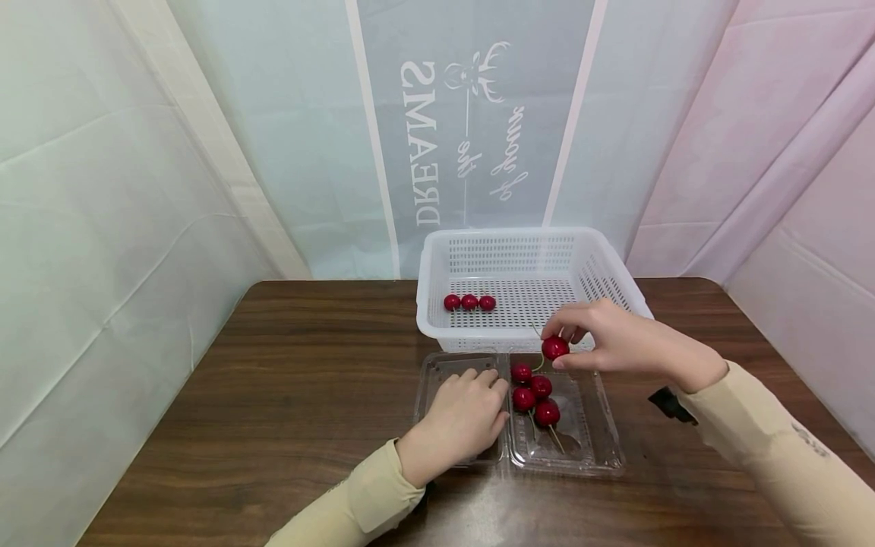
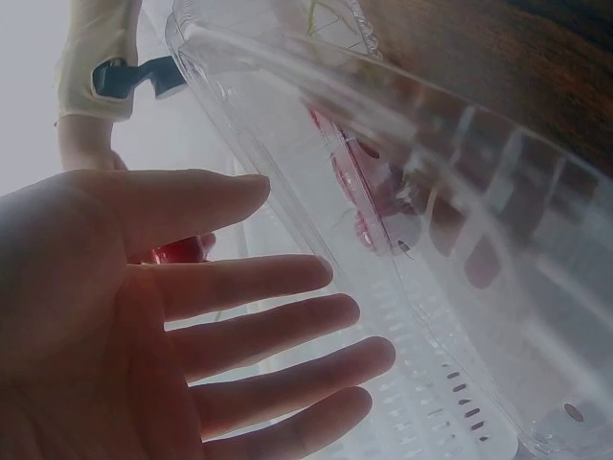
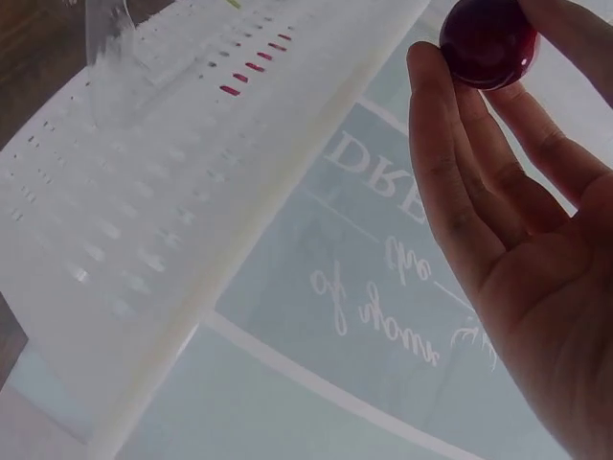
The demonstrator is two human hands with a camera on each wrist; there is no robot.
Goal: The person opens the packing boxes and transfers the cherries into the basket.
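Observation:
Between thumb and fingers my right hand (image 1: 601,339) pinches a cherry (image 1: 555,348) just over the back of a clear plastic clamshell box (image 1: 601,448). The same cherry (image 3: 488,43) shows dark red in the right wrist view. Several cherries with stems (image 1: 541,387) lie in the box's right half. My left hand (image 1: 461,414) is over the left half, near the hinge; its fingers (image 2: 259,287) are extended and hold nothing in the left wrist view. Whether it touches the plastic cannot be told.
A white perforated basket (image 1: 437,332) stands behind the box, with three cherries (image 1: 469,302) in a row at its left side. Under everything is a dark wooden table (image 1: 294,380). A printed curtain (image 1: 478,152) hangs behind the table.

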